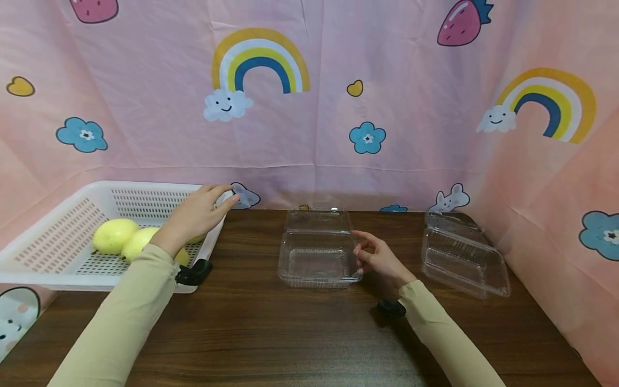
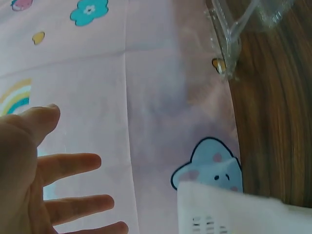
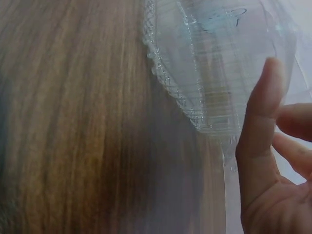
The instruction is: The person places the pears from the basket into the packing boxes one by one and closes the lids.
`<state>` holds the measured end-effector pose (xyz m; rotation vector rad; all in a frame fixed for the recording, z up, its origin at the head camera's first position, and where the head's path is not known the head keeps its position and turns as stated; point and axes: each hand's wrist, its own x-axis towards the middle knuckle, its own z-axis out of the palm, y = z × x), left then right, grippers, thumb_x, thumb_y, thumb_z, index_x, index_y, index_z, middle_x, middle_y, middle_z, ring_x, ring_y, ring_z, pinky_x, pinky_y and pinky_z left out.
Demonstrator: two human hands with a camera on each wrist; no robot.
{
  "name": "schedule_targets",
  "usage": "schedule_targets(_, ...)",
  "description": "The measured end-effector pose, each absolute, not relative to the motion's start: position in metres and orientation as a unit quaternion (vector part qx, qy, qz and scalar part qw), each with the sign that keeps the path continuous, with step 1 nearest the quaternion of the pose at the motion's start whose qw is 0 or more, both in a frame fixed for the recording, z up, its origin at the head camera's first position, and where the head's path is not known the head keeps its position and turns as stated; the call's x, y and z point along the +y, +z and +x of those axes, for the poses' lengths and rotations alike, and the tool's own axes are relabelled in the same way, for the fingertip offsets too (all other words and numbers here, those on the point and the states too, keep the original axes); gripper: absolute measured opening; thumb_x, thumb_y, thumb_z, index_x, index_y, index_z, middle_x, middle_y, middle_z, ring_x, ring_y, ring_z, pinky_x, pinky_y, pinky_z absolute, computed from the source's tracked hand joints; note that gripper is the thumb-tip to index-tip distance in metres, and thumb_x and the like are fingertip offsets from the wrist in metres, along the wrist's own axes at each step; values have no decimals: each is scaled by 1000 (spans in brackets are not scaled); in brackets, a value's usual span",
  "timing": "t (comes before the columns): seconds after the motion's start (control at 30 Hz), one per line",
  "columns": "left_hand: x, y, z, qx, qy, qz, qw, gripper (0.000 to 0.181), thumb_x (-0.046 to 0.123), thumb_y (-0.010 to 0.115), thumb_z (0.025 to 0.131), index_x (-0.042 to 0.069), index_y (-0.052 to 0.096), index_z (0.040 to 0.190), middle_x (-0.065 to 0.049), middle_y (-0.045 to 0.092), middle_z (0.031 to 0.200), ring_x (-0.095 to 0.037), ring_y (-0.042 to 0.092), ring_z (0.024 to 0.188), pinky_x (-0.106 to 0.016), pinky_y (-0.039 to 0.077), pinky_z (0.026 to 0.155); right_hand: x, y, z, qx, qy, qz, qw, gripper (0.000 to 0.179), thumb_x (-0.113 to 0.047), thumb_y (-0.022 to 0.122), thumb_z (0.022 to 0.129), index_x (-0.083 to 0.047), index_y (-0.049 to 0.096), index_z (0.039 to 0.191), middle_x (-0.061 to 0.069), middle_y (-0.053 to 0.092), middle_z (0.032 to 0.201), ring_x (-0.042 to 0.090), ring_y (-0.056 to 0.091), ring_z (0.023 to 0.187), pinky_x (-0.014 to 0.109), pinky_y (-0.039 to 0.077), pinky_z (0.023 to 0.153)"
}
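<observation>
My left hand point(image 1: 200, 212) is raised over the right side of a white plastic basket point(image 1: 43, 278). Its fingers are extended and hold nothing, as the left wrist view also shows. Several yellow fruits, perhaps pears point(image 1: 115, 236), lie in the basket, partly behind my left arm. In the middle of the table a clear plastic clamshell box point(image 1: 316, 263) stands with its lid point(image 1: 319, 220) raised at the back. My right hand point(image 1: 382, 260) pinches the right rim of this box between thumb and fingers; the thumb point(image 3: 263, 107) shows near the clear wall in the right wrist view.
A second clear plastic clamshell box point(image 1: 464, 260) stands opened at the right of the brown wooden table point(image 1: 271, 338). Pink printed cloth point(image 1: 333, 107) hangs behind the table and along its sides. A black strap device point(image 1: 194, 272) sits on my left wrist.
</observation>
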<state>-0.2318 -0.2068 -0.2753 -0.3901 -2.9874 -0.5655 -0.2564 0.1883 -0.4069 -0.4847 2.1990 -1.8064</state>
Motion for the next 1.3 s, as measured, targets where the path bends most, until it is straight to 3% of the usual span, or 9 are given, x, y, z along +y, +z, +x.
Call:
schedule_targets(0.37,-237,-281,-243,-979,-169,-115,13,64,43,32,105,-6,33,146,-34,32,144,-52,25,132,-65,22,104,188,-408,-258,751,-627,-161,129,53,8,47,97,2,32,147,24,49,99,21,53,72,30,54,57)
schedule_targets(0.7,-254,-285,-252,-980,-161,-120,4,59,32,43,103,-11,36,142,-36,38,138,-54,34,126,-64,28,101,187,-408,-258,754,-627,-151,126,53,7,48,97,1,33,147,17,50,98,21,53,71,31,54,57)
schedule_targets(1.3,-285,-297,-266,-981,-152,-119,-22,55,21,57,96,-13,40,137,-38,40,135,-58,34,123,-67,27,100,190,-411,-258,751,-628,-157,129,51,3,50,98,-2,35,146,16,48,96,19,53,70,31,55,57)
